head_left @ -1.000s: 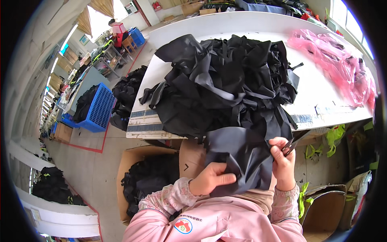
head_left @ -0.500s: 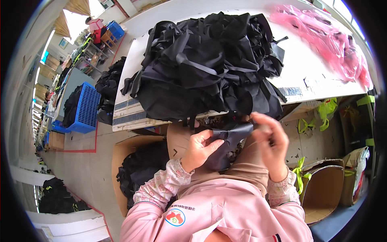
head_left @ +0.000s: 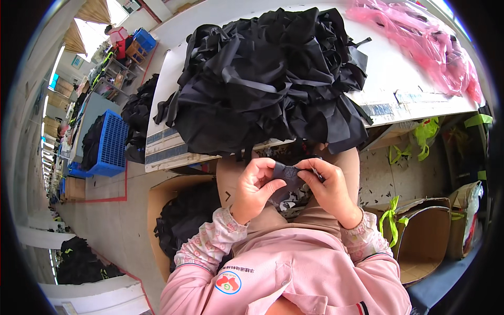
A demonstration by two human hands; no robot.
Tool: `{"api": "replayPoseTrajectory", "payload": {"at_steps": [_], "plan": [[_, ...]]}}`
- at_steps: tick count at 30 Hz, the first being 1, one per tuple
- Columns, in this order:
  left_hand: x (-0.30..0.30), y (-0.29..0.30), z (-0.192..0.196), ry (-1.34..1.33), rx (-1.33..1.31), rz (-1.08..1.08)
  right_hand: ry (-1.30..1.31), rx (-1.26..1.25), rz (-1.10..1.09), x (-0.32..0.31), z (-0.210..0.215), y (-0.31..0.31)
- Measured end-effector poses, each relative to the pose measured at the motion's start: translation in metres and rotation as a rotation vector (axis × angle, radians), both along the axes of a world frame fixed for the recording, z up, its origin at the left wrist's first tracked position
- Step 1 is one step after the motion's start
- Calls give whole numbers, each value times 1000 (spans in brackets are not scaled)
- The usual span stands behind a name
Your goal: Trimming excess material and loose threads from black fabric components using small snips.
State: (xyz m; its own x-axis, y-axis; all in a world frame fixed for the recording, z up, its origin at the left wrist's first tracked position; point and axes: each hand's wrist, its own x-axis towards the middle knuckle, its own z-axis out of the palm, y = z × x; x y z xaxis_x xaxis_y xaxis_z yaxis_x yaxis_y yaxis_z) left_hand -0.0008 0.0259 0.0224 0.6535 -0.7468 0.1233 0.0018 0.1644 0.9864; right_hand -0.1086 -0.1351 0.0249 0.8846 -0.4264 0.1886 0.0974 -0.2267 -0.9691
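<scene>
Above my lap a black fabric piece [head_left: 287, 174] is stretched between my two hands, with a stitched patch showing in its middle. My left hand [head_left: 257, 184] pinches its left end between thumb and fingers. At the other end, my right hand [head_left: 328, 186] grips the edge between thumb and forefinger. The lower part of the piece hangs down between my thighs, partly hidden by the hands. Just beyond, a big heap of black fabric pieces [head_left: 262, 84] covers the middle of the white table [head_left: 399, 73] and droops over its near edge.
A pink plastic bag [head_left: 420, 47] lies at the table's far right. By my left leg stands a cardboard box [head_left: 163, 197] holding black fabric; an open cardboard box [head_left: 422, 247] is at my right. Further left are a blue crate [head_left: 109, 142] and a distant person [head_left: 118, 37].
My right hand, raised and blurred before, has come down and left to the fabric piece and now pinches it. The piece is drawn up smaller between both hands.
</scene>
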Motion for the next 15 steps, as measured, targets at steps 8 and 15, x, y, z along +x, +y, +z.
{"api": "replayPoseTrajectory", "payload": {"at_steps": [8, 15], "plan": [[0, -2, 4, -204, 25, 57, 27, -12, 18, -2, 14, 4], [13, 4, 9, -470, 163, 40, -90, -126, 9, 2, 2, -3]]}}
